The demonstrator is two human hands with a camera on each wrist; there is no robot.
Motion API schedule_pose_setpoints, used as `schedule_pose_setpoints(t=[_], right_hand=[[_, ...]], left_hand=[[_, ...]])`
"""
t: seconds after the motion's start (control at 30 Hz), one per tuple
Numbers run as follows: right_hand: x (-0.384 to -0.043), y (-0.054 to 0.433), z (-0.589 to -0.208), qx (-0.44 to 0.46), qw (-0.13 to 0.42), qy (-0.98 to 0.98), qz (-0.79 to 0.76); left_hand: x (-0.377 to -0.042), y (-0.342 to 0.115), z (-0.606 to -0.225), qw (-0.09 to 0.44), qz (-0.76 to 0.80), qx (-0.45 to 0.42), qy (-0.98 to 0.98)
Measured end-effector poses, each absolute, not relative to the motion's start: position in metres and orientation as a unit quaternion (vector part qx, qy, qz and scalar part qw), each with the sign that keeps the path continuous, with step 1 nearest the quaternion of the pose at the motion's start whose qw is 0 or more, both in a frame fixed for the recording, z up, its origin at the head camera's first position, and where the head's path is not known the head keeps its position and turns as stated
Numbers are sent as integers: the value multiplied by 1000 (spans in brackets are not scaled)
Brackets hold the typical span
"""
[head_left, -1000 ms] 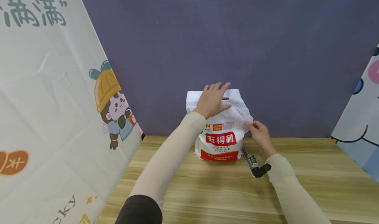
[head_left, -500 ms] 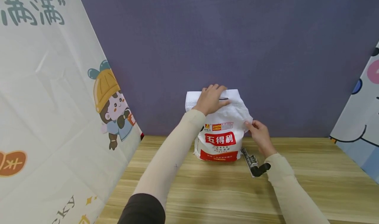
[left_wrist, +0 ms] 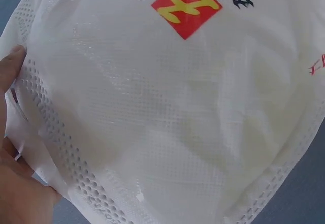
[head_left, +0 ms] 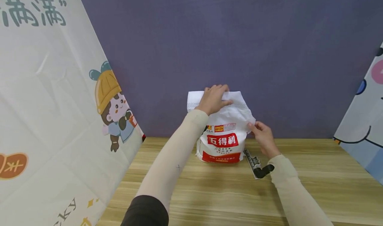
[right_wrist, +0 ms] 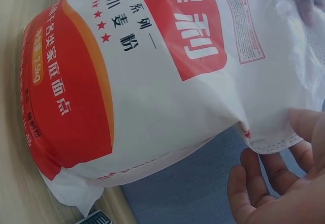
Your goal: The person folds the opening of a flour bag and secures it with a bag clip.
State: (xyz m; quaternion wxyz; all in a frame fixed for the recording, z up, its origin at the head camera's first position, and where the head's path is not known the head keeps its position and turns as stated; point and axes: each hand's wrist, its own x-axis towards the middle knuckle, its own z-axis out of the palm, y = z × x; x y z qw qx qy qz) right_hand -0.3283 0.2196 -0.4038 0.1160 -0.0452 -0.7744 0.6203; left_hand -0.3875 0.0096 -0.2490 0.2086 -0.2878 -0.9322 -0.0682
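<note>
A white flour bag [head_left: 222,139] with red and yellow print stands upright on the wooden table, close to the back wall. My left hand [head_left: 213,99] grips its flat top edge near the handle slot, fingers over the back and thumb in front. The left wrist view shows that thumb [left_wrist: 11,67] lying by the dotted band along the top. On the bag's right side my right hand [head_left: 263,136] pinches the loose upper seam. In the right wrist view, the right thumb [right_wrist: 304,125] presses the front of the seam, with fingers behind it.
A flat black-and-white patterned strip [head_left: 250,159] lies on the wooden table [head_left: 209,192] just right of the bag. A dark blue-grey cloth wall [head_left: 254,53] rises behind. Printed white sheets stand on the left [head_left: 60,103] and right [head_left: 359,129].
My left hand has come down slightly, and its fingers have curled over the top edge, covering much of the handle slot. The right hand keeps its pinch in place.
</note>
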Motion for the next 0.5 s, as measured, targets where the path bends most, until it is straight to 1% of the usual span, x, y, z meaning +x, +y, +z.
schedule_pose_setpoints(t=[0.5], right_hand=[[-330, 222, -407, -48, 119, -753, 646]], left_hand=[[-389, 8, -248, 205, -115, -298, -925]])
